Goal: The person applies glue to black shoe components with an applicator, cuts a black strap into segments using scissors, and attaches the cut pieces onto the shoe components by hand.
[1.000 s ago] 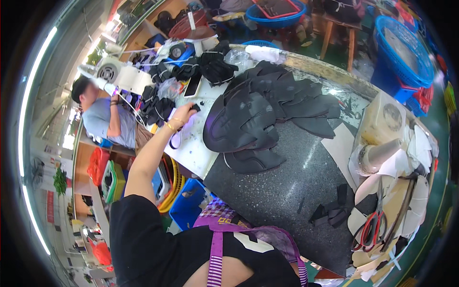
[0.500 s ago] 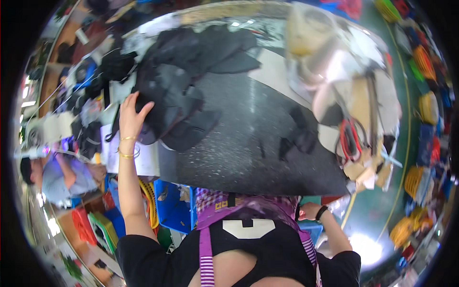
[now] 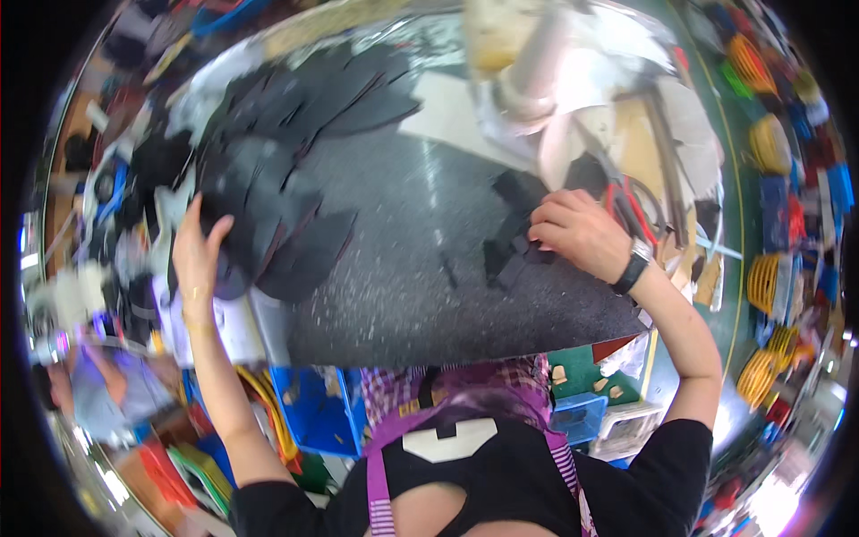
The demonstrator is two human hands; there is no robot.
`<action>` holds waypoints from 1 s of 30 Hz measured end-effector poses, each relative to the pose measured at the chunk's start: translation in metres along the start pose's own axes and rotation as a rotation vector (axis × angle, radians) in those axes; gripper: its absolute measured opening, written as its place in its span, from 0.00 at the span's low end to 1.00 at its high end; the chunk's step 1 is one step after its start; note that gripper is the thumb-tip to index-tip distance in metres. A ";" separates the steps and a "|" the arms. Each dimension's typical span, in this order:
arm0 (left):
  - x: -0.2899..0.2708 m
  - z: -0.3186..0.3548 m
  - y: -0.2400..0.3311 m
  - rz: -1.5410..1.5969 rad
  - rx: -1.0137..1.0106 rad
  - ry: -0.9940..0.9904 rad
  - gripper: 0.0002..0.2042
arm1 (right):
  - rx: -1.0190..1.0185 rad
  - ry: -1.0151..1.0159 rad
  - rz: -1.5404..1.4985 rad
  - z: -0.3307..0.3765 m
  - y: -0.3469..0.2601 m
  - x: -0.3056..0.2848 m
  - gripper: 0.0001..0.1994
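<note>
Right hand [image 3: 582, 234], its fingers curled, is held over small black strips [image 3: 512, 255]; through the blur it cannot be told whether one is pinched. Left hand [image 3: 199, 255] is spread, thumb apart, at the left edge of a pile of dark cut pieces [image 3: 255, 192]. The strips are laid on a speckled dark tabletop [image 3: 385, 304]. Red-handled scissors [image 3: 633, 210] are seen just beside the right hand, and farther off, a pale sheet [image 3: 452, 112].
</note>
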State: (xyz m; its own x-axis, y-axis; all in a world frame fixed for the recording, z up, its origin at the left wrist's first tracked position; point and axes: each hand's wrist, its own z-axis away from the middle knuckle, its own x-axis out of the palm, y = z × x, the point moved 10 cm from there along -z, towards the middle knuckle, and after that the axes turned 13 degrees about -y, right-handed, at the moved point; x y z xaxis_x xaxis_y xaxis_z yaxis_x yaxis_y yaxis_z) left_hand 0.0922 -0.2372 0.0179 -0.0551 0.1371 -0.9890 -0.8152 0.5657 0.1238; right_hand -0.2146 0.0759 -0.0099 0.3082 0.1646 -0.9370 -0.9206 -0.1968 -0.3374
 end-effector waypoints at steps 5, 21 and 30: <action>0.014 0.003 -0.029 -0.120 -0.013 -0.037 0.29 | -0.176 -0.003 -0.072 -0.019 -0.001 0.024 0.07; -0.053 0.099 -0.019 0.614 -0.062 -0.043 0.22 | 0.167 -0.112 -0.272 -0.013 0.005 0.007 0.07; 0.065 0.112 0.164 0.533 0.512 -0.370 0.11 | 0.110 -0.064 -1.001 -0.057 -0.084 0.018 0.05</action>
State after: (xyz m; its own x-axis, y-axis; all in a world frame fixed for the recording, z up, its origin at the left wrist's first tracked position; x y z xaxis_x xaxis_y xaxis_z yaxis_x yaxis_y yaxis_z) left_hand 0.0190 -0.0445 -0.0166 -0.0937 0.6999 -0.7081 -0.3647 0.6376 0.6786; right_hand -0.1180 0.0404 -0.0030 0.9410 0.2574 -0.2196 -0.2636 0.1505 -0.9528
